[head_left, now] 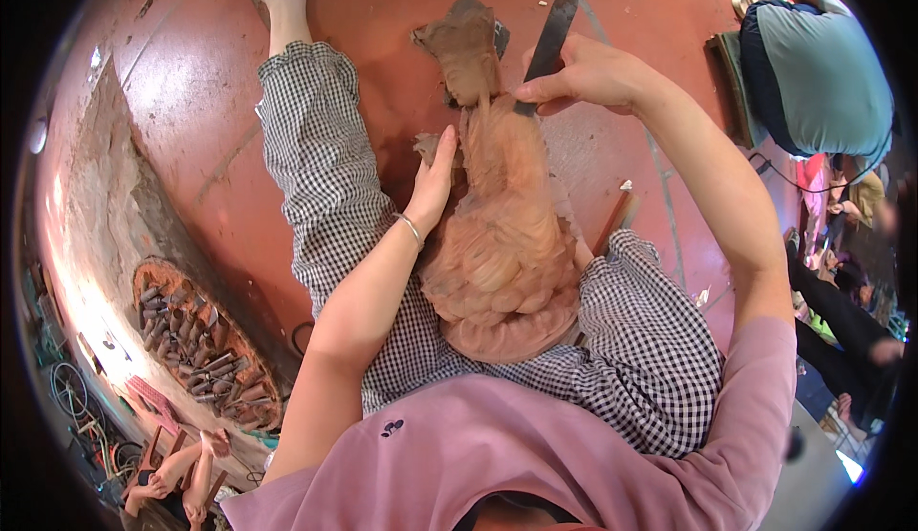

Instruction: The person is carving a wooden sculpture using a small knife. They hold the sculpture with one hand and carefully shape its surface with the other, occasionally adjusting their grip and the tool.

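Observation:
A carved wooden statue stands between my legs, its crowned head farthest from me and its wide, rounded base nearest. My left hand lies along the left side of the statue's upper body with the fingers stretched out. Beside the statue's shoulder, my right hand is closed round a long, dark, flat blade-like tool. The tool's narrow tip points up and away, and its lower end meets the shoulder near the neck. Whether it is a file or a knife cannot be made out.
At the left, a long piece of wood has a hollow filled with several handled tools. A wooden stick lies by my right knee. Small chips dot the red floor. Another person sits at the upper right.

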`<state>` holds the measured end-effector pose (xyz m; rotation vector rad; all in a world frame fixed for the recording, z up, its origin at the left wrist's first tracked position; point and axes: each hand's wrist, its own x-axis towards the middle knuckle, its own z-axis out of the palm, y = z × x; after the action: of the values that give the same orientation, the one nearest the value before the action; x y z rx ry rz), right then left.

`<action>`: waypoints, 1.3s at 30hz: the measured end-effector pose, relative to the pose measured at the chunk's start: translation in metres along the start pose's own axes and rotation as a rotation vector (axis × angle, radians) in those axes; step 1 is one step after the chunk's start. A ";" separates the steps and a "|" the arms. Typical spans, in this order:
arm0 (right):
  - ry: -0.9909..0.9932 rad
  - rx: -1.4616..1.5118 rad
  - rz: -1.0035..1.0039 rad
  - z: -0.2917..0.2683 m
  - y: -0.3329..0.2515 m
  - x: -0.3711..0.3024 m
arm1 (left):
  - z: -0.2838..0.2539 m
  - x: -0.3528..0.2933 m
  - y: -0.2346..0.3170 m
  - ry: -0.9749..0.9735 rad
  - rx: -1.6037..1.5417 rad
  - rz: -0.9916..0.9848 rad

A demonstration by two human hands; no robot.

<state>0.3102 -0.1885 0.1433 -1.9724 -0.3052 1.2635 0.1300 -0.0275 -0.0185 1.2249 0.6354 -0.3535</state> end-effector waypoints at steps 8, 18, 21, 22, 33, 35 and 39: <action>-0.032 -0.005 0.111 -0.016 0.003 0.014 | 0.005 -0.001 0.001 0.026 0.034 0.038; -0.088 0.017 0.107 -0.019 -0.005 0.014 | 0.002 -0.002 0.008 -0.137 -0.117 -0.020; -0.033 -0.070 -0.006 -0.011 -0.005 0.011 | 0.001 -0.005 0.012 -0.164 -0.119 -0.025; -0.053 -0.165 -0.015 -0.010 -0.009 0.012 | 0.000 -0.006 0.013 -0.161 -0.124 -0.031; -0.119 -0.253 -0.003 -0.012 -0.018 0.020 | 0.001 -0.004 0.009 -0.129 -0.100 -0.032; -0.145 -0.271 0.043 -0.014 -0.016 0.024 | 0.001 -0.003 0.009 -0.142 -0.098 -0.025; -0.149 -0.134 0.068 -0.020 -0.012 0.027 | 0.000 -0.001 0.008 -0.177 -0.114 -0.029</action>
<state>0.3425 -0.1750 0.1380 -2.0182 -0.4088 1.4714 0.1334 -0.0251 -0.0119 1.0632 0.5144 -0.4385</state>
